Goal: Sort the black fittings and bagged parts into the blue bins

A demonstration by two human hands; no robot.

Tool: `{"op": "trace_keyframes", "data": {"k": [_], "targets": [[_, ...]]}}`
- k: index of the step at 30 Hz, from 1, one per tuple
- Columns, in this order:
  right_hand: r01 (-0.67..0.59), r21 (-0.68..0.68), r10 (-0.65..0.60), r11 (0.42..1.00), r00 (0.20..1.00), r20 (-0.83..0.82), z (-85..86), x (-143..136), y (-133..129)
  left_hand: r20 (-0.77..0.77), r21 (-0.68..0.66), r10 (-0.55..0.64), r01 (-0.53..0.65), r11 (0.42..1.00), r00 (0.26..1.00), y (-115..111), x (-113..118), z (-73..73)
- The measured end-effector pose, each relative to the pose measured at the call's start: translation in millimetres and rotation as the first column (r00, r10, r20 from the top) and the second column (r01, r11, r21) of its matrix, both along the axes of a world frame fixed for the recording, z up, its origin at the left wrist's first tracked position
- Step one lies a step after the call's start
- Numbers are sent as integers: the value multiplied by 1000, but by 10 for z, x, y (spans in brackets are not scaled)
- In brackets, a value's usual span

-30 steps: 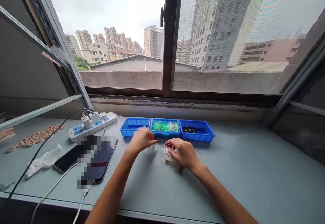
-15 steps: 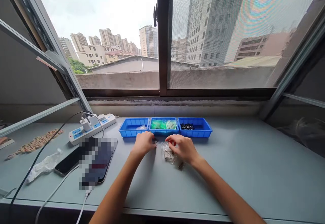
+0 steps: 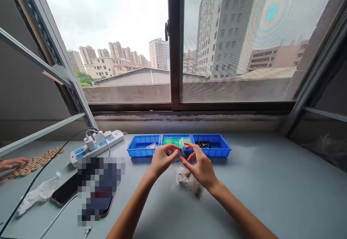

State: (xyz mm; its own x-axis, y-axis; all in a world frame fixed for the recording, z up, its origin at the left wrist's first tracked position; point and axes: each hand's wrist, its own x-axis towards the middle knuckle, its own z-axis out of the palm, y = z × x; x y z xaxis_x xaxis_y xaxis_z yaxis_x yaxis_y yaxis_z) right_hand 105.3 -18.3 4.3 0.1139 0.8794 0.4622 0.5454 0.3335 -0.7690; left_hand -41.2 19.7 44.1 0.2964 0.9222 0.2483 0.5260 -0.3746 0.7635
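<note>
My left hand [image 3: 163,161] and my right hand [image 3: 200,166] meet above the table, thumbs and index fingers pinched round one small dark piece [image 3: 181,153]. Its exact kind is too small to make out. Just below the hands lies a pile of small clear plastic bags [image 3: 185,178] with brownish and metallic bits inside. Behind my fingers stands a row of blue bins: the left bin [image 3: 143,152] holds a little clear plastic, the middle bin [image 3: 176,135] green and pale packets, partly hidden by my hands, and the right bin [image 3: 221,151] small black parts [image 3: 203,144].
To the left are a white power strip [image 3: 97,146] with plugs and cables, two dark phones, partly blurred, and a crumpled white wrapper [image 3: 40,194]. Another person's hand [image 3: 13,164] touches a spread of small tan pieces [image 3: 45,161] at the far left. A window rises behind the table.
Both hands have lifted off the table and come together round the small piece. The view has tilted upward slightly. Another person's hand has appeared at the far left.
</note>
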Motion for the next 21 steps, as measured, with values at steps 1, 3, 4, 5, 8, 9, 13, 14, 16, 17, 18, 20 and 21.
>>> {"op": "trace_keyframes", "data": {"k": [1,3,4,5,8,9,13,14,16,17,18,20,21], "targets": [[8,-16,-9,1000,997,-79,3,2,13,110,-35,-43,47,998,993,12,11,-16],[-16,-55,3,998,973,-230,11,10,42,269,-107,-65,97,989,961,30,31,-54],[-45,-74,21,996,955,-295,17,15,55,318,-144,-50,100,985,947,36,43,-75],[-81,-90,45,993,936,-349,24,20,66,354,-176,-31,100,979,935,38,57,-95],[-167,-96,110,981,895,-433,37,35,88,431,-231,-13,124,965,902,32,109,-156],[-172,-84,120,981,895,-431,37,43,92,447,-232,-21,139,963,894,27,127,-177],[-87,24,90,996,946,-310,20,94,108,429,-118,-70,132,984,901,15,169,-247],[-66,59,79,996,957,-279,14,109,111,414,-67,-77,115,991,907,16,169,-257],[-32,125,62,992,967,-245,9,136,114,396,16,-86,87,996,914,26,159,-268],[-19,153,56,988,970,-239,9,145,113,396,44,-89,79,996,914,33,153,-269],[-6,176,48,984,971,-236,11,151,110,401,63,-92,73,995,911,40,146,-267],[20,213,32,977,971,-236,19,155,101,421,92,-93,59,994,902,53,137,-262],[31,230,25,973,971,-237,24,156,97,432,109,-89,46,993,898,57,135,-259]]}}
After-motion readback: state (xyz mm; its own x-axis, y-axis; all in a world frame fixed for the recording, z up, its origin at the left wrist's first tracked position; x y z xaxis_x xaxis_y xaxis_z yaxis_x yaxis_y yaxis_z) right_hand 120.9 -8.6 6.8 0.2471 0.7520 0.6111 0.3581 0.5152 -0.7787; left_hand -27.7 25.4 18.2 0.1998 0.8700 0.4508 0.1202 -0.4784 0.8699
